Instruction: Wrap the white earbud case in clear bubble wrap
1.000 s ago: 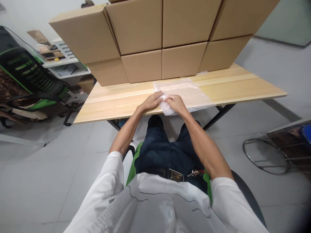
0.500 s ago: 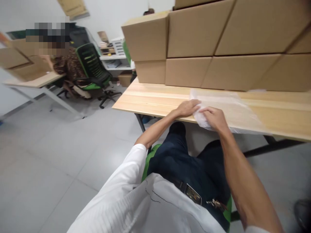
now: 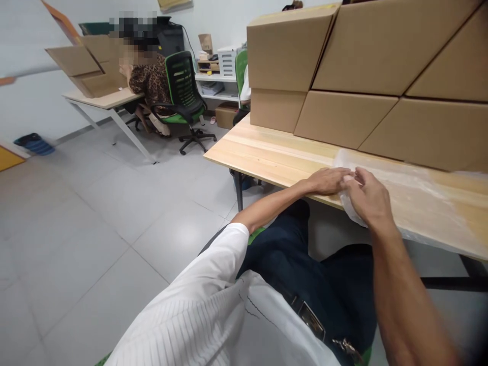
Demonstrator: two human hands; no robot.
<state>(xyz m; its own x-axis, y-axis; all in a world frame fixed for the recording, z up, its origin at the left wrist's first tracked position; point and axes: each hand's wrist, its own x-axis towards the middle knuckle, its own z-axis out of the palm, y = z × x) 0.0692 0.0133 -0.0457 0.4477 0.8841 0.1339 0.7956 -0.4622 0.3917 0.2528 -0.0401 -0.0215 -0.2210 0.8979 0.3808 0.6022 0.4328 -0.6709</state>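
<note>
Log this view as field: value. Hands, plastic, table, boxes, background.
left hand: at the left end of the clear plastic, fingertips close to the right hand
right hand: over the same end, fingers bent; exact grip unclear
left hand position: low over the wooden table, near its front edge
plastic: flat on the table, overhanging its near edge
cardboard boxes: stacked along the far side
background: seated person, office chair, open box
</note>
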